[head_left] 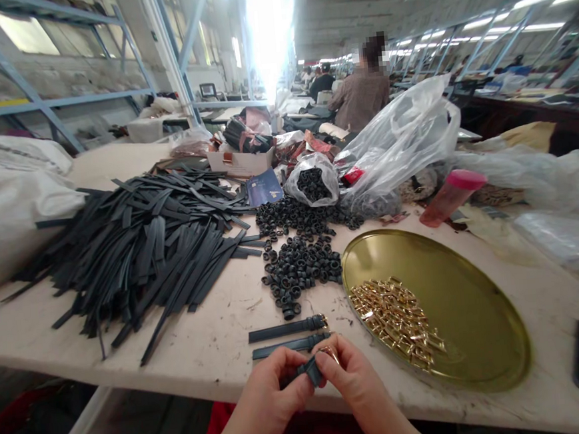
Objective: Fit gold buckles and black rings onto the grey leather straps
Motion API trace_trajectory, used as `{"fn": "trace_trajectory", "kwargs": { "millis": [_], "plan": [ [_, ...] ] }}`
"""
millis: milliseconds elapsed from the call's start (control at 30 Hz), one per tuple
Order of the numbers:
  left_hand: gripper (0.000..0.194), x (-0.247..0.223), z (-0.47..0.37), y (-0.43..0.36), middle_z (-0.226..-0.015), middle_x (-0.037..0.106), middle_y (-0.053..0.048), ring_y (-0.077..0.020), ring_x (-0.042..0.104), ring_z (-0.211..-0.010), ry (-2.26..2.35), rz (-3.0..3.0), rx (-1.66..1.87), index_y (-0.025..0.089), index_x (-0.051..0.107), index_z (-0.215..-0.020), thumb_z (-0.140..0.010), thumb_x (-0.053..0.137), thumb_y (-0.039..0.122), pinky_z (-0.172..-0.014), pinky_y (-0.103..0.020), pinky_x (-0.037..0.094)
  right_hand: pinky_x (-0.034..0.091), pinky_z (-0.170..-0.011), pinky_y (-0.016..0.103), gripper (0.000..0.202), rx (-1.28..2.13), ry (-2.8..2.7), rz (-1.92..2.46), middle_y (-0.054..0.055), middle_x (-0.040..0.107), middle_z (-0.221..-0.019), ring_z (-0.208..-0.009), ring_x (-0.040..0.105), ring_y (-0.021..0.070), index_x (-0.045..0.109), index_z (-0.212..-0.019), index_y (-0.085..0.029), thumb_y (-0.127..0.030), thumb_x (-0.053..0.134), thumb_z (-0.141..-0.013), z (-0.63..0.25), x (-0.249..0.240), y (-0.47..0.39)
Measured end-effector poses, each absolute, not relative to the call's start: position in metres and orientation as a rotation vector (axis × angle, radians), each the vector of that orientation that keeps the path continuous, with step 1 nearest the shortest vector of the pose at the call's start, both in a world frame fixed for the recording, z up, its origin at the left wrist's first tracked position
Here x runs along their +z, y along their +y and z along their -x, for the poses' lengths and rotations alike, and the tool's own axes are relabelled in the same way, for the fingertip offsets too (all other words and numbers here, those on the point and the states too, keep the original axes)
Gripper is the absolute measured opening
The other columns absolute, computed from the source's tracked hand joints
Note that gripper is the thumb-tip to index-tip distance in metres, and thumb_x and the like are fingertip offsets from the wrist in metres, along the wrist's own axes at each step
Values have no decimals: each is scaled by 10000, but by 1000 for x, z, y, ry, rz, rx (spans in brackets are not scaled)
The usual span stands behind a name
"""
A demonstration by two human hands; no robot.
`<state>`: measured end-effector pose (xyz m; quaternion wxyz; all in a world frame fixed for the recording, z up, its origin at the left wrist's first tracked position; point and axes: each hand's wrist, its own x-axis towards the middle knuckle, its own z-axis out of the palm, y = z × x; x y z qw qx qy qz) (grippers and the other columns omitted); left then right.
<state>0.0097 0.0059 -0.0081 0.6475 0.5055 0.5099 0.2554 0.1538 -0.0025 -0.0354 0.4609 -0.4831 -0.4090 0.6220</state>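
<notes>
With the left hand (282,383), we pinch a dark strap (310,372) between thumb and curled fingers. With the right hand (350,371), we close thumb and forefinger on its other end, where a gold-coloured fitting (332,354) shows. The strap sits between both hands, at the table's near edge. Our fingers cover the join, so we cannot tell whether the strap is fully through the fitting.

For good results, we should grip close to the fold, keep the strap flat and untwisted, and steady the metal while the other hand works the strap. Just beyond the hands, two buckled straps (281,330) lie side by side and can serve as a reference for alignment. Farther out, we keep the black loops (301,266) ahead, the loose strips (146,248) to the left, and the round tray (477,302) of gold pieces (398,322) to the right.
</notes>
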Motion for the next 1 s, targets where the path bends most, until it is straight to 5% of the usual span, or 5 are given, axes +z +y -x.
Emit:
{"fn": "trace_trajectory", "kwargs": {
  "millis": [333,600,767,1000],
  "plan": [
    [303,-5,-8,-3,-677,605,0,-93,523,-550,1058,-927,559,118,556,-826,-635,632,340,-565,-227,387,305,-499,226,55,1203,-1598,1399,-63,412,-584,-534,414,113,475,-814,-215,-262,474,-787,-170,-37,-8],
    [208,-6,-16,-19,-618,605,17,-100,532,-513,1101,-960,472,122,582,-780,-601,595,228,-530,-223,391,340,-544,249,84,1057,-1864,1452,-16,532,-656,-598,489,147,470,-779,-213,-278,432,-817,-172,-30,-33],
    [235,-1,-17,-27,-756,648,-16,-111,575,-629,1019,-996,488,120,583,-842,-619,527,168,-626,-238,429,343,-507,253,145,1010,-1750,1532,-24,502,-596,-541,489,153,435,-797,-213,-323,357,-850,-166,-33,-43],
    [294,-10,-19,-33,-622,621,16,-95,554,-508,1091,-941,510,122,527,-861,-586,575,213,-541,-216,428,373,-530,254,228,943,-1559,1439,-20,499,-617,-571,507,154,423,-793,-218,-381,292,-884,-154,-42,-58]
  ]
}}
